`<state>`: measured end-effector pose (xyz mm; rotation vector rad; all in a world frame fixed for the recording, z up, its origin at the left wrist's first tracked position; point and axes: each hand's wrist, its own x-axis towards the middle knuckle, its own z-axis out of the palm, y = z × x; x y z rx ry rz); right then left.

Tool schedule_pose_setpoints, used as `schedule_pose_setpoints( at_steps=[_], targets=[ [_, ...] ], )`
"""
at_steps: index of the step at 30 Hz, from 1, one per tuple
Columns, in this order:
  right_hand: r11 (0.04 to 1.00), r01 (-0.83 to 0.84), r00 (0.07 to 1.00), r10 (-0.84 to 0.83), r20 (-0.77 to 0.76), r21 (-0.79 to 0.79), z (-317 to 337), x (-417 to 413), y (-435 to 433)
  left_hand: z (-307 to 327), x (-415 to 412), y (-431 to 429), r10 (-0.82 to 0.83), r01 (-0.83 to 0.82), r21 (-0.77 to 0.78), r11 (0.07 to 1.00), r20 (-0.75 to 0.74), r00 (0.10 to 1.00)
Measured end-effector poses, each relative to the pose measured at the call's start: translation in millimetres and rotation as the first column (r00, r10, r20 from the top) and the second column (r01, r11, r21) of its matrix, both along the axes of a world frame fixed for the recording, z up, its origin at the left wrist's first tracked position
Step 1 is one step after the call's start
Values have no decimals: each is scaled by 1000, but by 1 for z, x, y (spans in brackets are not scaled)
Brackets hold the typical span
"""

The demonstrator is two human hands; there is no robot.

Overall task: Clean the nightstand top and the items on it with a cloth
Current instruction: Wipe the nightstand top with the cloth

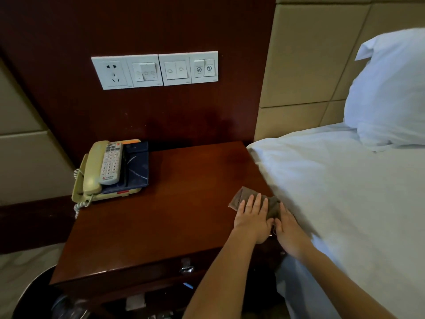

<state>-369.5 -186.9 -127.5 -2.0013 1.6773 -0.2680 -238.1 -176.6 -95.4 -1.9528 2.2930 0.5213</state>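
Observation:
A folded brown cloth lies on the dark wooden nightstand top, near its right edge by the bed. My left hand lies flat on the cloth with straight fingers. My right hand rests beside it on the cloth's right end, fingers straight, against the bedsheet. At the back left of the top sits a beige telephone with a white remote control and a dark blue tray stacked on it.
A bed with a white sheet and pillow borders the nightstand on the right. A white switch and socket panel is on the wall behind. A drawer handle shows at the front. A dark bin stands lower left.

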Motion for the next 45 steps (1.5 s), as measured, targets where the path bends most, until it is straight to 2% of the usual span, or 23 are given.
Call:
schedule_pose_setpoints(
  at_steps=[2,5,8,12,16,18,21,25,28,30,33,35,36,37,41,45],
  targets=[
    [1000,6,996,-5,-84,15,4,2,5,-1,0,10,8,-8,8,1000,-6,1000],
    [1000,2,949,2,-315,10,14,11,11,0,11,26,42,-42,30,999,-4,999],
    [996,-92,897,76,-435,-15,20,44,21,2,47,43,113,-113,43,993,14,994],
    [956,-292,878,268,-397,-1,21,123,46,6,132,84,277,-277,44,960,18,961],
    [891,-452,838,403,-366,-53,23,217,83,6,218,138,429,-430,12,903,48,902],
    [855,-516,808,469,-356,-45,25,258,99,2,250,159,495,-495,-23,869,62,867],
    [827,-562,778,520,-352,-20,29,304,114,-2,287,178,592,-591,-67,804,-3,806],
    [812,-584,760,536,-367,-22,30,345,120,-10,315,177,698,-704,-131,698,-98,710],
    [813,-583,753,541,-376,2,32,369,122,-11,330,168,765,-795,-104,597,-223,604],
    [813,-582,751,541,-378,7,34,383,125,-8,343,163,783,-858,-15,513,-401,475],
    [812,-584,749,540,-385,1,34,402,133,-7,362,160,748,-899,166,406,-625,222],
    [810,-586,750,540,-382,-6,34,411,136,-7,370,158,710,-875,296,384,-700,75],
    [809,-587,751,540,-380,-11,33,414,137,-7,373,157,691,-853,338,397,-722,36],
    [810,-586,753,539,-377,-12,33,415,138,-7,374,156,680,-838,355,415,-732,26],
    [805,-593,752,546,-370,-18,32,412,139,-4,376,159,711,-814,365,452,-698,82],
    [786,-618,737,570,-364,-20,32,407,152,-4,375,176,754,-780,443,442,-655,55]
  ],
)
